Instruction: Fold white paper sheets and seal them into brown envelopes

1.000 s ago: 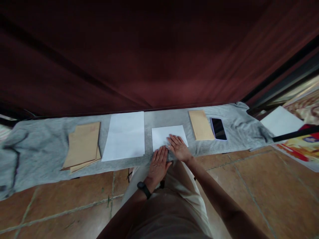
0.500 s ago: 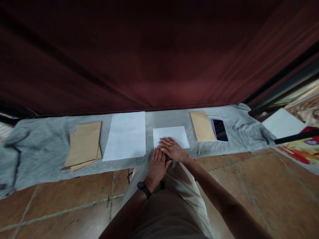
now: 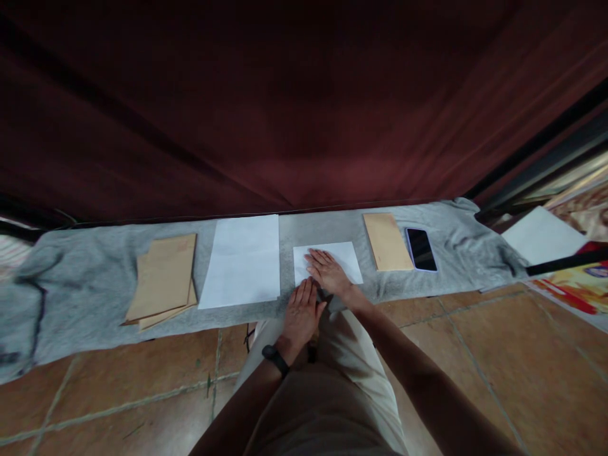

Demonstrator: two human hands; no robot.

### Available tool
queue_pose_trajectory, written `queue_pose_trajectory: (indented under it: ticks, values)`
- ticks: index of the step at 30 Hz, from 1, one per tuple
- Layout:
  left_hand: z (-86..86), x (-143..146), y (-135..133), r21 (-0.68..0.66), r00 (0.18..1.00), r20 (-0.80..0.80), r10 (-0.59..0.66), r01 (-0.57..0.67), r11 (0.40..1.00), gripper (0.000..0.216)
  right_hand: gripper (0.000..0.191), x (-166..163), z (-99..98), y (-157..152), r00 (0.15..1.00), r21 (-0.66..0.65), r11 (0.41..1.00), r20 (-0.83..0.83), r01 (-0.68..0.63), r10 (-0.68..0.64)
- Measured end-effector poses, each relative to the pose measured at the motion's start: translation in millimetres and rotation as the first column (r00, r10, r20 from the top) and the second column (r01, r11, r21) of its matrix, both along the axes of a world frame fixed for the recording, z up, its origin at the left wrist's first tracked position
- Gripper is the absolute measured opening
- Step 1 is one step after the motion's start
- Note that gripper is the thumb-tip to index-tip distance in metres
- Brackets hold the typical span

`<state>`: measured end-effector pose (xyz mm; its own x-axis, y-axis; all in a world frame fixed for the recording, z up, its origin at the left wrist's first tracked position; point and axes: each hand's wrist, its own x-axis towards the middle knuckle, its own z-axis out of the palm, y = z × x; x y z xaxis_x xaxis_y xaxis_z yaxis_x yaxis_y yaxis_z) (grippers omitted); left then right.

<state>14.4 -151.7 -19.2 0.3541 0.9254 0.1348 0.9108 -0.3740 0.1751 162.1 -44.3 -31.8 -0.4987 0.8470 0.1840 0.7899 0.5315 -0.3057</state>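
A small white sheet of paper (image 3: 348,256), perhaps folded, lies flat on the grey cloth in front of me. My right hand (image 3: 327,272) rests palm down on it, fingers stretched toward the far left. At the sheet's near left edge, my left hand (image 3: 302,311) lies flat with fingers extended, a black watch on its wrist. To the left is a stack of larger white paper (image 3: 242,259). Neither hand grips anything.
Several brown envelopes (image 3: 166,272) lie at the left of the grey cloth (image 3: 80,285). One brown envelope (image 3: 387,240) and a phone (image 3: 421,249) sit on the right. A dark red curtain (image 3: 304,126) hangs behind; a white sheet (image 3: 544,235) lies at far right.
My right hand has slid slightly away from me over the small sheet, drawing apart from my left hand. The left hand has stayed nearly in place.
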Motion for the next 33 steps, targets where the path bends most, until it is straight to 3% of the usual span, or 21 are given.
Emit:
queue_pose_trajectory:
  ticks: [7,14,33]
  values:
    - [-1.3,9.0,35.7,0.066,0.994,0.107,0.020,-0.027,0.997,0.056,0.051,16.3,3.6,-15.1,0.997,-0.017,0.997,-0.014,0.077,-0.077]
    - [-8.8,24.8,76.7,0.018,0.994,0.107,-0.023,0.021,1.000,0.059,0.053,21.2,0.7,-15.6,0.978,0.004,0.979,0.045,0.205,-0.205]
    - [-23.8,4.4,80.6,0.029,0.994,0.074,0.084,-0.087,0.996,0.063,0.056,60.0,-14.0,-24.3,0.957,0.028,0.961,0.084,0.275,-0.277]
